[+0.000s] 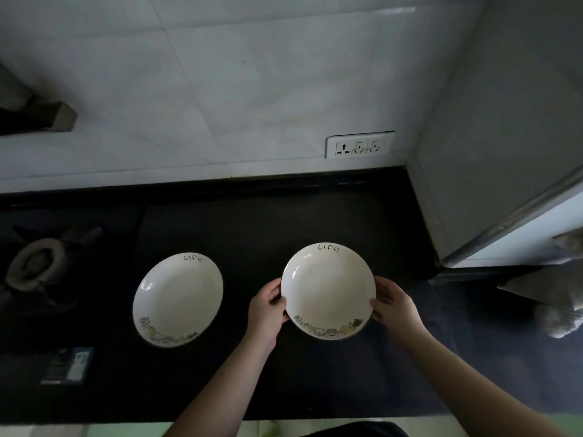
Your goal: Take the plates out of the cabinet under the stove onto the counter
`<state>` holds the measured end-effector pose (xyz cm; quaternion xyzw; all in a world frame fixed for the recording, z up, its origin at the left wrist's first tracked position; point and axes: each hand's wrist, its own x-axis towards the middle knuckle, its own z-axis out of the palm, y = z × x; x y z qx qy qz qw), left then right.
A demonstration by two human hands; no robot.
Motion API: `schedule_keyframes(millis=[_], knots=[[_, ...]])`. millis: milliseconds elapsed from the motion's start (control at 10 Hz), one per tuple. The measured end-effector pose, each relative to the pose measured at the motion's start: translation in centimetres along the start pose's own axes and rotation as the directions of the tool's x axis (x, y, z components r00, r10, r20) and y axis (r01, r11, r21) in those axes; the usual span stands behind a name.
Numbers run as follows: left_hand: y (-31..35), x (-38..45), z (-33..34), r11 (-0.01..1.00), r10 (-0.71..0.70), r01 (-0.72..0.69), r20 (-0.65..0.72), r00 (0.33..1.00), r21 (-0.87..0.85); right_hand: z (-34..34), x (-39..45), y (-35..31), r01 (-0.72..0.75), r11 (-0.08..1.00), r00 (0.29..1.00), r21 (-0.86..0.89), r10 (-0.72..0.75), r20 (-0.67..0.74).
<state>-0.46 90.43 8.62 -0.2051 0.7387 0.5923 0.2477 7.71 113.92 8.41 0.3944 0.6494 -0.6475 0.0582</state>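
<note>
Nearest the camera, two bare forearms reach forward over the front edge of the black counter [315, 216]. The left hand [266, 310] and right hand [394, 307] hold the right plate [328, 291] between them, one hand on each side rim, thumbs lying over the rim and fingers curled beneath. Whether this plate is resting on the counter or held just above it cannot be told.

All positions below are given relative to the right plate.

The counter runs under and around it, dark and wide, with bare surface behind it up to the tiled wall [220, 89] and bare surface in front down to the front edge. To the right and close by, a white cabinet side [492, 152] closes off the counter. Its lower metal-trimmed edge is the nearest obstruction on that side.

To the left, apart by a clear gap, lies the left plate [178, 299], flat on the counter, of the same pattern with "Life" lettered at its far rim. The left hand occupies part of that gap.

Far left, a stove burner [34, 268]. Behind and slightly right, on the wall, a socket panel [359, 146]. Front left, a small dark packet [67, 365], its print illegible.
</note>
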Motion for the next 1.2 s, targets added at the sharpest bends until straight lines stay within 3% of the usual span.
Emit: schedule_keyframes(millis=[800, 900, 1100, 1200], knots=[[-1.1, 0.9, 0.5, 0.992, 0.033, -0.033, 0.004, 0.999, 0.118, -0.4, 0.9, 1.4, 0.022, 1.0, 1.0, -0.021, -0.022, -0.013], [-1.0, 1.2, 0.2, 0.966, 0.079, -0.084, 0.029, 0.996, 0.244, -0.6, 1.1, 1.5, 0.055, 0.994, 0.998, -0.091, -0.055, -0.001], [0.6, 0.6, -2.5, 0.896, 0.161, -0.159, 0.032, 0.986, 0.415, -1.1, 1.4, 0.8, 0.122, 0.91, 0.99, -0.395, -0.142, -0.021], [1.7, -0.2, -3.7, 0.747, 0.295, -0.256, 0.04, 0.955, 0.614, -0.9, 0.8, -0.2, 0.227, 0.822, 0.966, -0.522, -0.259, 0.012]])
